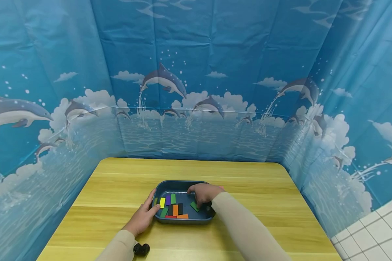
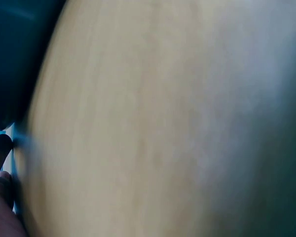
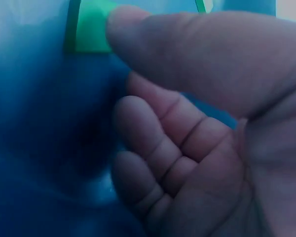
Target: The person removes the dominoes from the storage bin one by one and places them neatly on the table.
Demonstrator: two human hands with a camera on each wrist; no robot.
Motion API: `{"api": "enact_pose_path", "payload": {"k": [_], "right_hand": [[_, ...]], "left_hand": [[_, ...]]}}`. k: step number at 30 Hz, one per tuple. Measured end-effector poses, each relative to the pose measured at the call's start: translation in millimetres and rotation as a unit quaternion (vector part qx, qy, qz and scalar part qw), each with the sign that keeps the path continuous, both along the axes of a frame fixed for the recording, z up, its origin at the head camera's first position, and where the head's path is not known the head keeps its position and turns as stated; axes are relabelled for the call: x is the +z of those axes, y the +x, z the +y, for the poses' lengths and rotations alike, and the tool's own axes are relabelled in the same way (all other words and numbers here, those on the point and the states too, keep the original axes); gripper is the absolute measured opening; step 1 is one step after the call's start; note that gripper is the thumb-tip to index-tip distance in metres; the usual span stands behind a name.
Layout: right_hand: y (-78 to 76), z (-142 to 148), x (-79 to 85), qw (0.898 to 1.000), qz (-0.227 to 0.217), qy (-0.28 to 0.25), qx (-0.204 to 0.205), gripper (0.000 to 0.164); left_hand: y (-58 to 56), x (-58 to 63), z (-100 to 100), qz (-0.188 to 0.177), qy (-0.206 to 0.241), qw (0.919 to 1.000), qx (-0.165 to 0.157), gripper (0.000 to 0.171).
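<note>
My left hand [image 1: 143, 217] grips the left end of a dark blue rectangular tray [image 1: 196, 222], its thumb over the rim and the other fingers along the outer wall. At the edge of the left wrist view, dark fingertips [image 2: 0, 150] show beside the tray [image 2: 19, 54]. Inside the right half of the tray is my right hand [image 1: 206, 192]. Its thumb tip overlaps a flat green block [image 3: 93, 29] in the right wrist view, while three other fingers [image 3: 138, 123] bend loosely towards the palm. From the head view, one finger reaches left, apart from that green block [image 1: 194, 206].
Several flat blocks lie in the tray's left half, among them a yellow block [image 1: 162, 203], a purple block [image 1: 168, 200] and an orange block [image 1: 175, 210]. The wooden table [image 1: 117, 181] is bordered by a blue dolphin-print curtain [image 1: 196, 137].
</note>
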State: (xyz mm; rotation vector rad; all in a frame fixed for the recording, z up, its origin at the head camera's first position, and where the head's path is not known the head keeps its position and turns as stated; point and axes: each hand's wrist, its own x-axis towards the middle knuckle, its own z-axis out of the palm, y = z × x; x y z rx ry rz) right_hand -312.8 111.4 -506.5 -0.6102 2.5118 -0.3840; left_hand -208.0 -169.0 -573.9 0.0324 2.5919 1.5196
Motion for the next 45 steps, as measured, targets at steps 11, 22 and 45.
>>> {"api": "enact_pose_path", "payload": {"k": [11, 22, 45], "right_hand": [[-2.2, -6, -14.0, 1.0, 0.012, -0.02, -0.011, 0.035], [-4.7, -3, -20.7, 0.998, -0.021, -0.056, -0.028, 0.048], [-8.0, -7, -25.8, 0.998, 0.004, -0.057, -0.03, 0.035]], "left_hand": [[-1.7, -0.2, 1, -0.002, 0.006, 1.0, -0.002, 0.067], [-0.4, 2.7, 1, -0.003, 0.005, 1.0, -0.005, 0.067], [0.4, 1.6, 0, -0.012, 0.008, 0.9999, 0.006, 0.066]]}}
